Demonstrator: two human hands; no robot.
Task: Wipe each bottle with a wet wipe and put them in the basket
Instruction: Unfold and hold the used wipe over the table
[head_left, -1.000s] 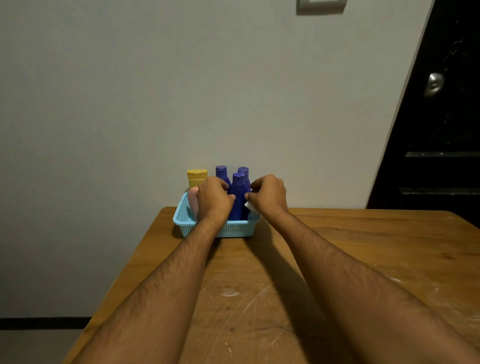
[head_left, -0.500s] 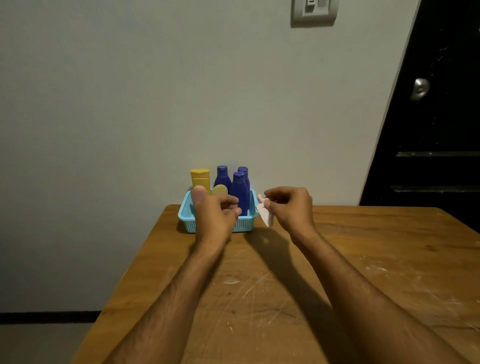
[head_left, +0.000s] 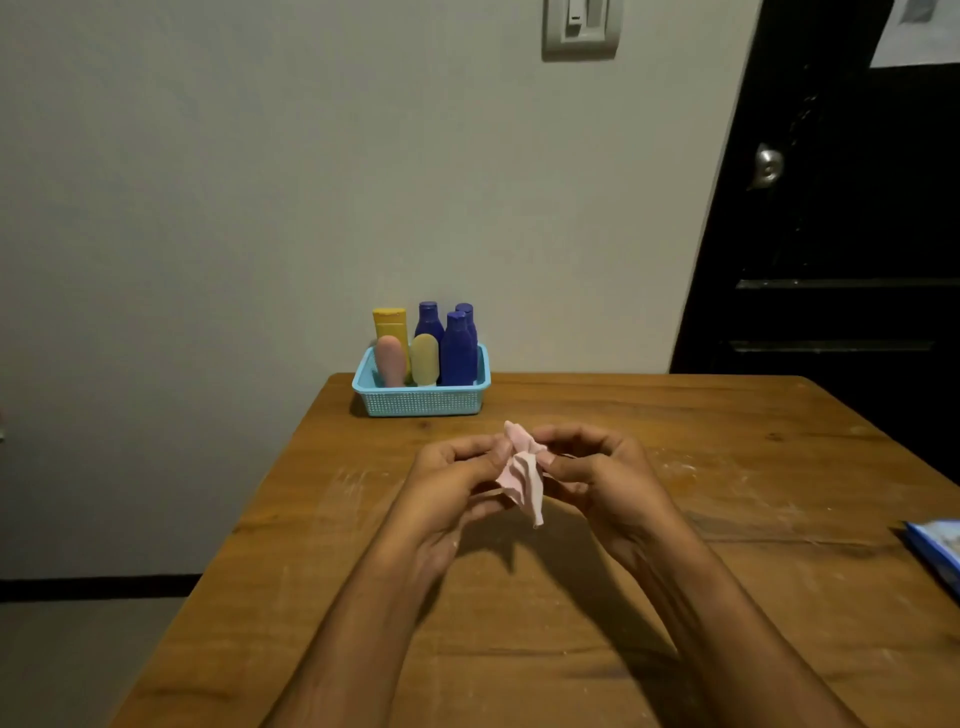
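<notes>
A light blue basket (head_left: 422, 403) stands at the table's far edge against the wall. Upright inside it are a yellow bottle (head_left: 388, 323), a pink bottle (head_left: 390, 360), a pale yellow bottle (head_left: 425, 359) and three dark blue bottles (head_left: 458, 349). Over the middle of the table, well in front of the basket, my left hand (head_left: 451, 483) and my right hand (head_left: 597, 478) pinch a crumpled pale pink wet wipe (head_left: 523, 477) between them. The wipe hangs down from my fingertips.
The wooden table (head_left: 727, 467) is scratched and smudged. A blue packet (head_left: 937, 552) lies at the right edge, partly cut off. A dark door stands to the right and a light switch is on the wall above.
Both hands have drawn back from the basket toward me. The right hand brought the wipe along, and the left hand has now taken hold of it too. The bottles stay in the basket.
</notes>
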